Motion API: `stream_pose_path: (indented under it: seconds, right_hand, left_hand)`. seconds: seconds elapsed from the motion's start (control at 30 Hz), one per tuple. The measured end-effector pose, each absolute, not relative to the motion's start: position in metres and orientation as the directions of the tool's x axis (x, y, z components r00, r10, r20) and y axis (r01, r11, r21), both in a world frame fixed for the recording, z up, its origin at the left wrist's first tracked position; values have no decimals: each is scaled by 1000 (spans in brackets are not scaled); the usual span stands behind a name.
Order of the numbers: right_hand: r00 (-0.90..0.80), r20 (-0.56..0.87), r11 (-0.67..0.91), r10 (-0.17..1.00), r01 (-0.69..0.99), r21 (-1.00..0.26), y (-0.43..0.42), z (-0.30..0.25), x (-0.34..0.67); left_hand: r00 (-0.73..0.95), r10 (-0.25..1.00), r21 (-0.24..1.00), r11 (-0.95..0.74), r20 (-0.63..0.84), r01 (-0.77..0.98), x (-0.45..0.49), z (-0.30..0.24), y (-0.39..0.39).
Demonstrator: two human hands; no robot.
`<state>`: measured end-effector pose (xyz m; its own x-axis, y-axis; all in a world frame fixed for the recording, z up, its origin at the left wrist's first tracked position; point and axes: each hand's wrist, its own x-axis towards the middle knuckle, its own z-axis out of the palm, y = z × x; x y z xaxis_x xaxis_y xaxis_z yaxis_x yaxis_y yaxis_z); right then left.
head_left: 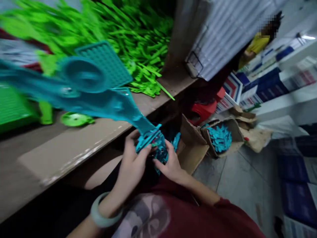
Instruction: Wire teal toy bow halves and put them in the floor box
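Note:
My left hand point(132, 162), with a pale bangle at the wrist, is closed around the near end of a teal plastic part point(146, 140). My right hand point(171, 163) curls in from the other side, thumb and fingers pinching the same cluster of teal plastic. Small teal pieces show between the hands, but their exact shapes are blurred. A long teal plastic arm with a round cup point(84, 74) stretches from the bench toward my hands. Beside the cup lies a teal ridged rectangular plate point(106, 62).
Bright green plastic parts point(138, 43) are heaped on the wooden bench point(71, 148). To the right, an open cardboard box point(193, 145) stands near my knees, and another box holds teal pieces point(220, 137). A red stool point(204, 110) and a person in yellow point(257, 44) are farther back.

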<state>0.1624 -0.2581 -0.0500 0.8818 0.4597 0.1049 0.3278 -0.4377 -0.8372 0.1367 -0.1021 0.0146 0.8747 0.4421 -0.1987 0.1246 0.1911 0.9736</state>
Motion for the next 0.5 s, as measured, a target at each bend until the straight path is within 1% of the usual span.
stream_pose_path:
  seconds: [0.07,0.1,0.17,0.2,0.27,0.37,0.43,0.5]
  right_hand:
    - [975,82,-481,205,174,-859,-283,-82,162]
    - [996,35,-501,80,71,-863,-300,-96,164]
    - [986,-112,-543,-125,-163,-824,-338,-117,169]
    - [962,-192,-561,-194,-270,-782,-357,-127,170]
    - [898,-336,-583,-282,-439,-683,-388,-147,173]
    - [787,-492,-570,-374,-613,-547,-411,-187,181]
    - [706,-561,-550,-433,-700,-456,-408,-222,195]
    - [647,-590,-529,-483,-753,-392,-396,-259,216]
  left_hand:
    - [945,276,982,112,-178,153,154,6,-129]
    - [963,207,984,84,-172,158,158,1,-139]
    - [975,126,982,60,-185,178,159,-10,-149]
    - [972,111,978,41,-206,203,157,-16,-149]
    - [955,107,961,-4,-276,278,147,-29,-138]
    - [892,142,896,-57,-429,440,125,-50,-110]
    - [836,178,838,-87,-519,539,107,-62,-91]
    - [798,214,790,-141,-564,597,88,-71,-73]
